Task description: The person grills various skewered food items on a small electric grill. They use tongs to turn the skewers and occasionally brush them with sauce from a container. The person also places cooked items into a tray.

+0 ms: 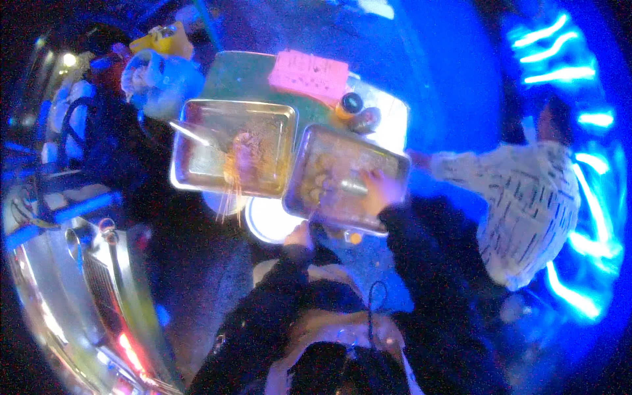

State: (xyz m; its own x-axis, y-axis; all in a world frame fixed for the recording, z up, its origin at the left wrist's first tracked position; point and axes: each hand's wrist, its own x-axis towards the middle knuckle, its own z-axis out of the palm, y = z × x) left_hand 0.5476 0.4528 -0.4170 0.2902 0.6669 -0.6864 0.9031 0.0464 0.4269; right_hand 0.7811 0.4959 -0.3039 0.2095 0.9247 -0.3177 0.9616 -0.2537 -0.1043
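Observation:
My right hand [379, 190] reaches into the right metal tray [400, 170], its fingers near a shiny cylindrical thing [353, 186] that is blurred. Several small round pieces of food [320, 180] lie in that tray's left half. At the tray's near edge is my left hand [299, 236], beside a white round container [269, 219]; whether it grips something is hard to tell. The left metal tray [291, 143] holds a brownish heap of food [242, 150] with thin skewers [232, 200] jutting over its near rim, and a pale-handled utensil [190, 133] leans there.
Behind the trays are a pink sheet with writing [311, 74] and two jars, one dark-lidded [351, 103]. A blue-lit bag [163, 81] stands back left. A person in a patterned top [533, 197] is close on the right. Metal equipment [98, 276] lies at lower left.

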